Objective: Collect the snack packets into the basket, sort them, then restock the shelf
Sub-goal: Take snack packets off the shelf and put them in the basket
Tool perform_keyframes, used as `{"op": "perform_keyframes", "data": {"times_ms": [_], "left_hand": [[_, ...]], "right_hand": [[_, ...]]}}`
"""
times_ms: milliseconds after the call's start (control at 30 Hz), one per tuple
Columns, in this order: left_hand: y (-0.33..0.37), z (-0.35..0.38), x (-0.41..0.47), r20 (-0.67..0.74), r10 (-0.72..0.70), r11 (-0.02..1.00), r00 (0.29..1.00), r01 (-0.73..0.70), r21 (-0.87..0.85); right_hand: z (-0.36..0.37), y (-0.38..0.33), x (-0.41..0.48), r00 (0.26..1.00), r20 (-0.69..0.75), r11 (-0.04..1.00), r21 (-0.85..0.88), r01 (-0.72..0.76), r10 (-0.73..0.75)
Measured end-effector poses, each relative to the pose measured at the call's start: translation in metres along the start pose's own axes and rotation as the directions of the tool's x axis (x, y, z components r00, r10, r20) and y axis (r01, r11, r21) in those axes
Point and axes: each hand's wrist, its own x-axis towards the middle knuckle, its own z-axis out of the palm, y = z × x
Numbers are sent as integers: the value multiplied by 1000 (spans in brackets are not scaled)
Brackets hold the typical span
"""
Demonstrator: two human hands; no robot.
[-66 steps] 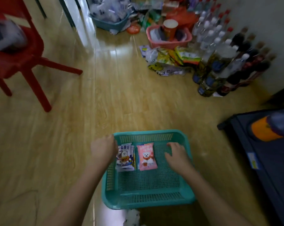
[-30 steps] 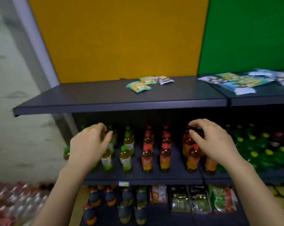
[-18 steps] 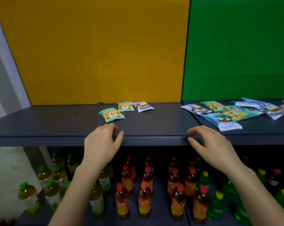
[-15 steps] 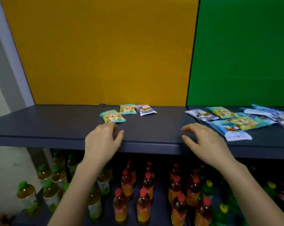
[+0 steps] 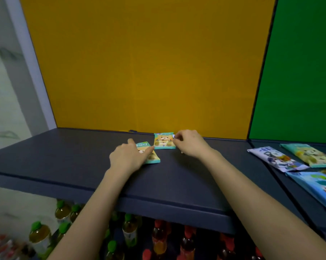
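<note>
On the dark top shelf (image 5: 64, 158) lie small snack packets near the yellow back panel. My left hand (image 5: 129, 158) rests flat on a teal packet (image 5: 152, 158), covering most of it. Beside it lies a second teal packet with a bear picture (image 5: 163, 141). Just right of that, my right hand (image 5: 189, 144) has its fingers curled and pinches the edge of a white packet (image 5: 173, 136), which the hand mostly hides. The basket is out of view.
Several larger blue, white and teal packets (image 5: 276, 158) lie on the adjoining shelf section at the right, below the green panel (image 5: 299, 72). Bottles with green caps (image 5: 40, 235) and red caps (image 5: 158, 239) fill the shelf below.
Earlier my hands were at a teal basket on the floor. The view then rose to the shelf, and both hands moved from its front edge forward onto the packets.
</note>
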Motion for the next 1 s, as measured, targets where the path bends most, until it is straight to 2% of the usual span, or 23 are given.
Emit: {"op": "perform_keyframes", "data": {"times_ms": [167, 267, 400, 467, 567, 667, 733, 867, 1000], "left_hand": [[8, 25, 35, 96, -26, 999, 995, 21, 50], [-1, 26, 52, 198, -67, 989, 978, 91, -118], [-25, 17, 68, 262, -133, 956, 956, 194, -221], [-38, 17, 72, 260, -140, 899, 955, 233, -372], [-51, 12, 64, 262, -127, 722, 957, 271, -637], [-66, 1, 42, 264, -105, 513, 959, 279, -812], [-81, -10, 23, 226, -137, 433, 965, 263, -862], [-120, -30, -29, 143, -277, 349, 950, 238, -906], [-159, -46, -99, 56, -434, 312, 899, 209, -927]], "right_hand": [[26, -10, 55, 987, 59, 988, -53, -147, 150], [39, -19, 74, 975, 78, 966, -171, -192, 208], [54, -28, 95, 964, 80, 924, -318, -215, 252], [57, -27, 103, 945, 133, 930, -264, -257, 299], [56, -25, 108, 913, 227, 940, -125, -317, 339], [53, -28, 102, 933, 230, 960, -113, -256, 276], [46, -36, 91, 954, 244, 983, -94, -157, 175], [35, -73, 59, 984, 178, 978, 208, -7, -31], [51, -124, 13, 952, 230, 861, 506, 59, -201]]}}
